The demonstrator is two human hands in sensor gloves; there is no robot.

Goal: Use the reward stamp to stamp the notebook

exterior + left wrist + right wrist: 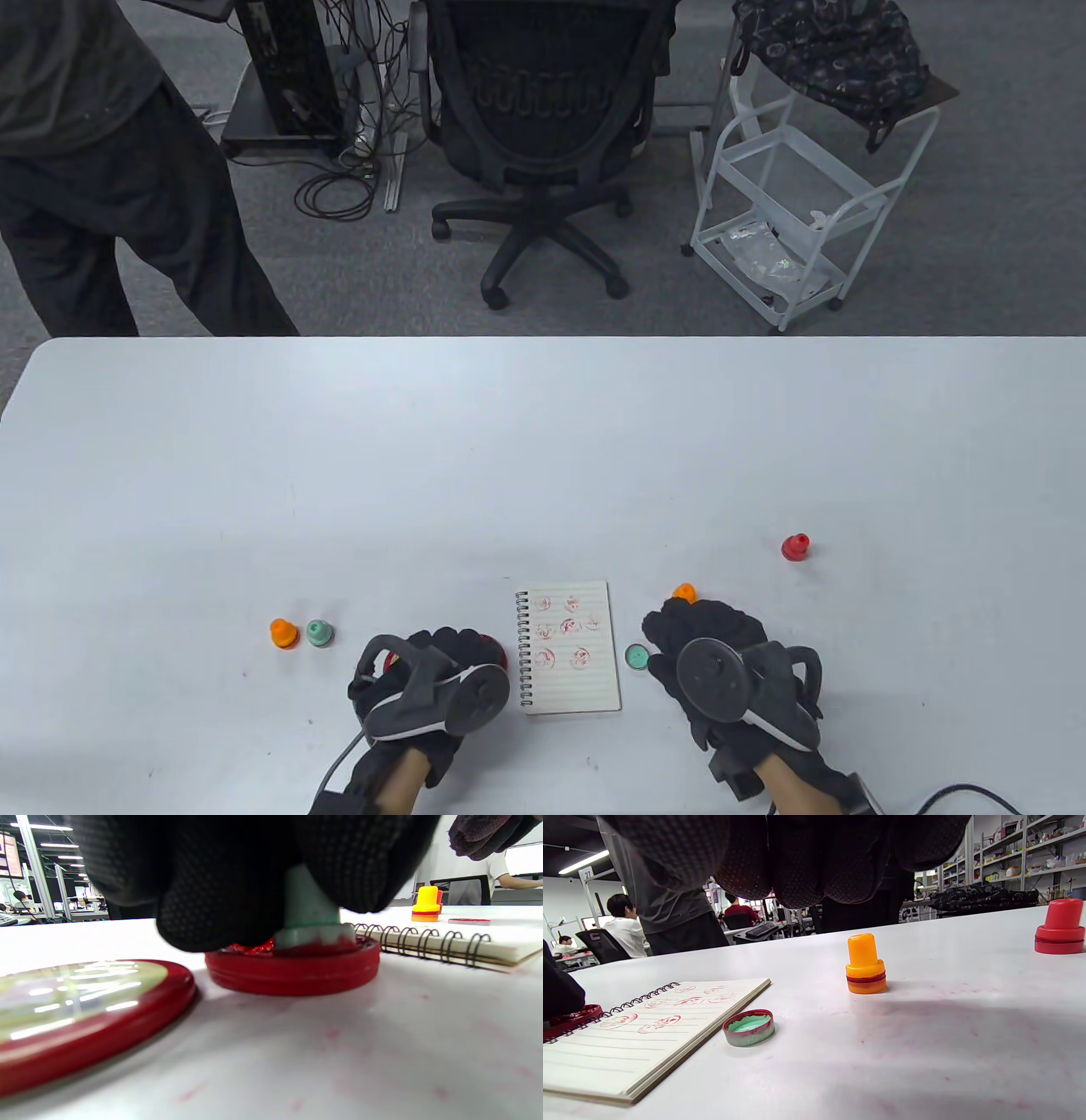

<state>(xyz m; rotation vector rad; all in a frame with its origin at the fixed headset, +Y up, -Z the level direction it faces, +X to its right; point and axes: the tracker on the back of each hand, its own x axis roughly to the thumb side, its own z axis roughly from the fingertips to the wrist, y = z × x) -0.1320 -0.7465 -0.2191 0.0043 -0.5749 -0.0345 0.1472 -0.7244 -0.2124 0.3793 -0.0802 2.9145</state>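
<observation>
The spiral notebook [567, 647] lies open on the table between my hands, with several red stamp marks on its page; it also shows in the left wrist view [445, 942] and the right wrist view [649, 1035]. My left hand [450, 652] grips a green stamp [309, 912] and presses it down into the red ink pad [292, 969], just left of the notebook's spiral. My right hand [700, 626] is right of the notebook, palm down and holding nothing; its fingers [797, 861] hang above the table.
The ink pad's red lid [85, 1014] lies beside the pad. A green stamp cap [637, 655] lies open side up by the notebook's right edge. An orange stamp [684, 592] and a red stamp [796, 547] stand to the right. An orange stamp [282, 632] and a green stamp [319, 632] stand to the left.
</observation>
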